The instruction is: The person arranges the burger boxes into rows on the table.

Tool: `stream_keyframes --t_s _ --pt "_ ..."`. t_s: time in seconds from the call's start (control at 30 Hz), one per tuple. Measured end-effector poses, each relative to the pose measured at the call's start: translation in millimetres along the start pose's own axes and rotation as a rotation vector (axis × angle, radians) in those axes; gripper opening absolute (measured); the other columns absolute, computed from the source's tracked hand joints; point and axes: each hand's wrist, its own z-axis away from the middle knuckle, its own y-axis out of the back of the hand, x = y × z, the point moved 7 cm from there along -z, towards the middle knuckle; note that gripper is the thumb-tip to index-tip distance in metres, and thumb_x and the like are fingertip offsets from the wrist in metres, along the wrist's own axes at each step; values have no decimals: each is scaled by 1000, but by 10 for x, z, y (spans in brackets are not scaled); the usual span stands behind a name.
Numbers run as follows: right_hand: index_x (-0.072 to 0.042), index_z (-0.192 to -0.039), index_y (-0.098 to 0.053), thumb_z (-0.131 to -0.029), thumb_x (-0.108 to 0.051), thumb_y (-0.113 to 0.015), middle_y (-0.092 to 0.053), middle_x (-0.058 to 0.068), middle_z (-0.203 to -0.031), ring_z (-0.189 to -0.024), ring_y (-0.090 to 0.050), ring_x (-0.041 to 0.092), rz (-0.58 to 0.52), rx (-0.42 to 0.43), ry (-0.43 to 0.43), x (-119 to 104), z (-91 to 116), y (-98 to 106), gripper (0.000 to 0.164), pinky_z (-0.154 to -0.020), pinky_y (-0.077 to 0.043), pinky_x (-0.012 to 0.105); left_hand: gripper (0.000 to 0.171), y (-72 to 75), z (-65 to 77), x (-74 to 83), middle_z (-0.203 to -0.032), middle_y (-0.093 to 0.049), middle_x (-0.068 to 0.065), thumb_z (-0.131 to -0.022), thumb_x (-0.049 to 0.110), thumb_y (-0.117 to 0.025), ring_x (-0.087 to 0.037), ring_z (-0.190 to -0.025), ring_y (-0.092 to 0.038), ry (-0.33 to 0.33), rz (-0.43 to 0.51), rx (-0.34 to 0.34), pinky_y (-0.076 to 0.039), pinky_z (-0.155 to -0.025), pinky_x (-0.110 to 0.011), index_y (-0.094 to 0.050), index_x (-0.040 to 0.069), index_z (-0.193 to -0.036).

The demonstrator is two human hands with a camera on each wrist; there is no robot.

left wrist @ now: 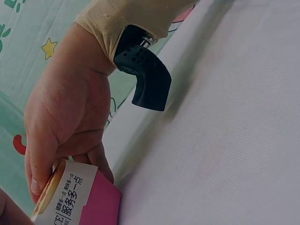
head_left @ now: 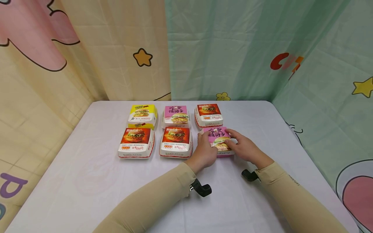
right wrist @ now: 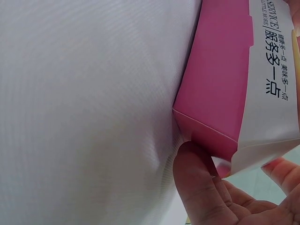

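Observation:
A pink and white burger box [head_left: 215, 139] with a burger printed on its lid sits at the right end of the front row, between both hands. My left hand [head_left: 205, 153] grips its left side, thumb near the front of the lid. From the right, my right hand [head_left: 247, 149] holds the other side, with fingertips over the lid's edge. In the right wrist view the box's pink front [right wrist: 215, 70] shows, and a right finger [right wrist: 194, 173] lies at its lower corner. Only a sliver of the left hand [left wrist: 11, 211] appears in the left wrist view.
Behind stand a yellow box [head_left: 141, 116], another pink box [head_left: 176, 116] and a red-topped box [head_left: 208, 115]. Left of my hands are two more red-topped boxes, one in the middle [head_left: 176, 142], one farther left [head_left: 136, 143]. Curtains [head_left: 233, 48] surround the white table [head_left: 163, 200].

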Motion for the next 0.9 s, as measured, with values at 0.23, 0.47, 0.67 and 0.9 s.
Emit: stream_keyframes --t_s 0.23,0.47,0.67,0.9 --pt "-22 -167 -29 -109 -43 -54 -39 26 -165 -149 -40 50 -4 -2 5 2 -4 -1 67 -117 -39 70 68 1 2 -2 -156 -27 -14 -98 9 -54 -29 -131 -49 3 -2 2 -45 -116 -45 -29 13 -162" --pt "-22 -168 -28 -109 -44 -54 -40 26 -165 -150 -38 52 1 -4 8 9 -7 -3 68 -117 -38 71 68 5 11 8 -159 -26 -15 -98 9 -55 -30 -131 -49 3 -3 3 -44 -118 -47 -30 12 -161" --pt "-22 -168 -28 -109 -44 -54 -40 26 -165 -150 -39 51 10 2 10 25 -22 -11 68 -117 -38 70 68 3 15 5 -161 -24 -14 -99 9 -54 -30 -133 -48 12 4 0 -43 -119 -47 -29 14 -162" --pt "-23 -168 -28 -109 -44 -54 -40 26 -165 -150 -39 51 10 2 7 24 -24 -12 68 -116 -39 70 69 -3 10 -9 -167 -18 -15 -99 9 -55 -31 -136 -47 16 7 6 -41 -121 -48 -29 14 -163"
